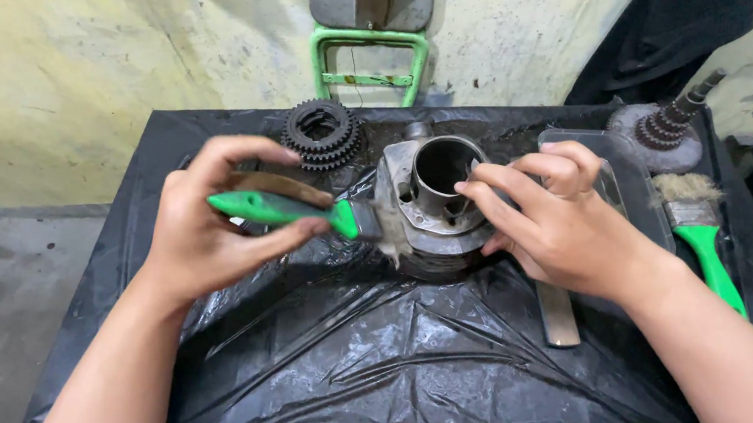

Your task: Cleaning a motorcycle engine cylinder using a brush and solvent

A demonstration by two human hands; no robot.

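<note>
Brushing a metal engine cylinder on the plastic-covered worktop

The engine cylinder [437,199] stands upright mid-worktop [363,348]; it looks heavy, rigid and probably greasy, best held by the rim of its bore. The right hand [560,220] has its grip closed there, fingers on the rim. Left of the cylinder, the left hand [210,223] grips a green-handled brush [294,211], bristles touching its side.

The engine cylinder [432,203] sits on the plastic sheet [363,348]; left of it the brush [303,214], bristles touching it; behind-left the gear cluster [322,135]; right of it the tray [627,185]; far right a second brush [701,234]; behind-right a geared shaft [665,133].
</note>
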